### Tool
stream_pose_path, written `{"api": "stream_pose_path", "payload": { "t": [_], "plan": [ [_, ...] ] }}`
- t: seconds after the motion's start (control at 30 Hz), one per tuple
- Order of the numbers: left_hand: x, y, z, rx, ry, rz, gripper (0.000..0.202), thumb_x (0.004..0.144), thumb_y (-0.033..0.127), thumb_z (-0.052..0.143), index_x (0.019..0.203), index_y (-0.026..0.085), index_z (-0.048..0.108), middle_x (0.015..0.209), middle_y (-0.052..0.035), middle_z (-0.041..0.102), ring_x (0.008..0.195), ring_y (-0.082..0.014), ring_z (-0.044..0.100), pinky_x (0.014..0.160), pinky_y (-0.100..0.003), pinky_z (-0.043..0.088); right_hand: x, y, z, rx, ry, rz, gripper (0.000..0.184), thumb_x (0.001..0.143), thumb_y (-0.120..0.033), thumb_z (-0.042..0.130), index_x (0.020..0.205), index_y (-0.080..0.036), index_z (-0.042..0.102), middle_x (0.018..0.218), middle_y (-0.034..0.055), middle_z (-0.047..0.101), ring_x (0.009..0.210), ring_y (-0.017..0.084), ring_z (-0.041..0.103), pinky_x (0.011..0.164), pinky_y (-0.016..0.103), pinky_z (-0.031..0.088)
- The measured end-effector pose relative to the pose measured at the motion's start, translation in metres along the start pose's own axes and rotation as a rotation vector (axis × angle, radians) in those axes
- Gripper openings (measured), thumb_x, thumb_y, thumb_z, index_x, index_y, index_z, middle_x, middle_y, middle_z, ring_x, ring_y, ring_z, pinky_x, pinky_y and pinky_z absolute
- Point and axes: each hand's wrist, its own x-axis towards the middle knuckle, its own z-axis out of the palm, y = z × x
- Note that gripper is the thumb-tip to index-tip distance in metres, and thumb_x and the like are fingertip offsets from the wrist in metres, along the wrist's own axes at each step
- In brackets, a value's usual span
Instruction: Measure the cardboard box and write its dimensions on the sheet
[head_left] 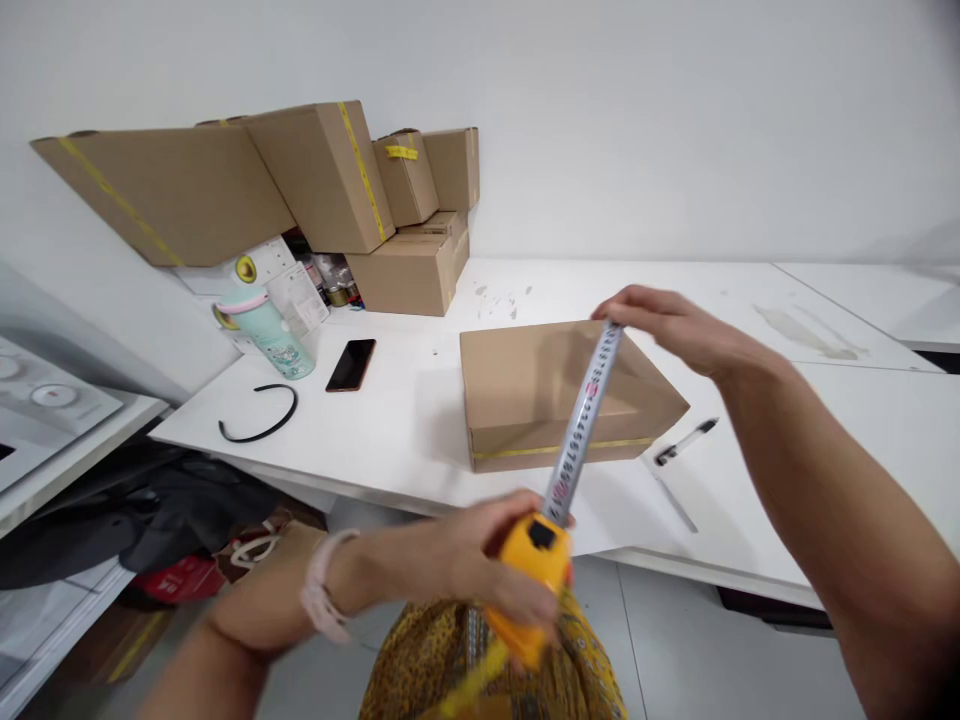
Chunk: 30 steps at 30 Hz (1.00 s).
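Observation:
My left hand is closed around a yellow tape measure case, held below the table's front edge. The white tape blade runs up and away from the case across a flat brown cardboard box on the white table. My right hand pinches the far end of the blade above the box's back right edge. The box has yellow tape along its front side.
A pen lies right of the box. A black phone, a mint green bottle and a black curved band sit to the left. Several cardboard boxes are stacked against the wall. Bags lie on the floor at left.

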Motion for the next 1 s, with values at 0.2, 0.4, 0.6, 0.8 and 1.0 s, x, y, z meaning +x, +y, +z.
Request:
{"api": "stream_pose_path", "payload": {
  "t": [0.2,0.4,0.6,0.8,1.0],
  "plan": [
    [0.087,-0.038,0.043,-0.251,0.151,0.236,0.083,0.048,0.049,0.099,0.111,0.024,0.051,0.108,-0.0079,0.064,0.07,-0.0199,0.072,0.055,-0.031,0.056,0.033,-0.015,0.034,-0.065,-0.298,0.0,0.033,0.077,-0.058,0.08,0.082,-0.028,0.069,0.089,0.0047,0.073,0.089,0.028,0.062,0.084,0.045,0.052],
    [0.1,-0.006,0.036,-0.166,0.257,0.355,0.065,0.06,0.059,0.087,0.101,0.019,0.056,0.101,-0.0088,0.063,0.07,-0.02,0.07,0.039,-0.023,0.046,0.001,-0.026,0.039,0.104,-0.133,0.091,0.038,0.081,-0.059,0.073,0.1,-0.026,0.067,0.096,0.0049,0.073,0.09,0.024,0.06,0.082,0.04,0.048],
    [0.1,-0.005,0.039,-0.181,0.243,0.334,0.065,0.063,0.057,0.085,0.104,0.019,0.052,0.097,-0.0033,0.061,0.069,-0.0181,0.071,0.038,-0.019,0.046,0.013,-0.025,0.044,-0.003,-0.233,0.231,0.031,0.087,-0.053,0.069,0.098,-0.025,0.063,0.079,0.0033,0.068,0.072,0.019,0.055,0.067,0.036,0.045],
    [0.104,0.0,0.038,-0.18,0.241,0.321,0.068,0.063,0.061,0.084,0.108,0.019,0.054,0.093,-0.0022,0.062,0.068,-0.0185,0.072,0.038,-0.017,0.043,0.044,-0.009,0.046,-0.175,-0.229,0.233,0.023,0.084,-0.045,0.073,0.087,-0.025,0.062,0.076,0.0029,0.065,0.068,0.019,0.054,0.064,0.036,0.045],
    [0.096,-0.002,0.035,-0.146,0.244,0.331,0.064,0.065,0.06,0.083,0.105,0.018,0.057,0.1,-0.0064,0.062,0.071,-0.0208,0.073,0.035,-0.019,0.041,0.053,-0.009,0.044,-0.197,-0.228,0.171,0.022,0.089,-0.042,0.071,0.083,-0.023,0.062,0.082,0.0036,0.067,0.071,0.018,0.056,0.072,0.037,0.049]
  ]
}}
